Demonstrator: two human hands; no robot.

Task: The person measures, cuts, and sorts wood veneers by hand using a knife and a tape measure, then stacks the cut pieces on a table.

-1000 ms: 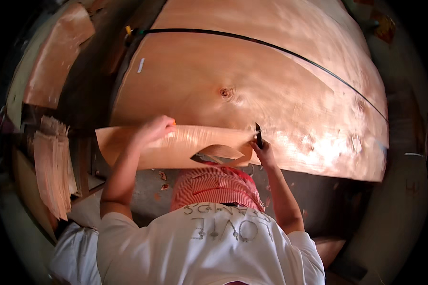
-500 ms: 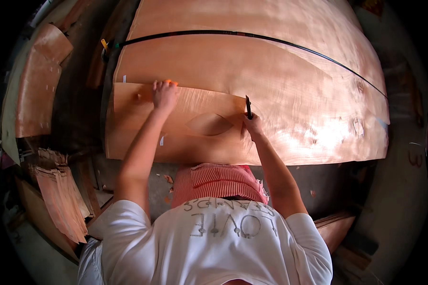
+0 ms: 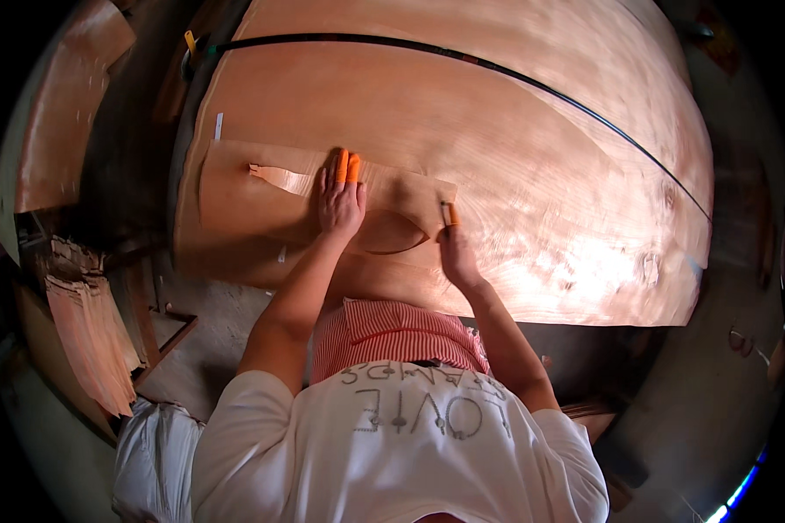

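Note:
My left hand (image 3: 344, 205) lies flat with fingers stretched out on a smaller brown piece of wood veneer (image 3: 227, 196). Two of its fingers wear orange finger covers. That piece rests on a broad, pale wood veneer sheet (image 3: 532, 174) and has an eye-shaped mark or opening (image 3: 392, 234) and a lighter, tapering gap (image 3: 281, 178). At the piece's right end, my right hand (image 3: 456, 251) is closed round a dark utility knife (image 3: 445, 212), seen nearly end-on and partly hidden by the fingers. An orange cover shows on one right finger.
A long black rod or strip (image 3: 392, 40) crosses the large sheet, with a yellow piece (image 3: 190, 40) near its left end. Stacked veneer scraps (image 3: 92, 340) stand at lower left. Another veneer sheet (image 3: 65, 131) lies at far left. A red-striped cloth (image 3: 401, 336) covers my lap.
My left hand has moved right along the veneer piece and flattened, uncovering the tapering gap. The knife in my right hand has turned from clearly upright to nearly end-on. The view has shifted slightly.

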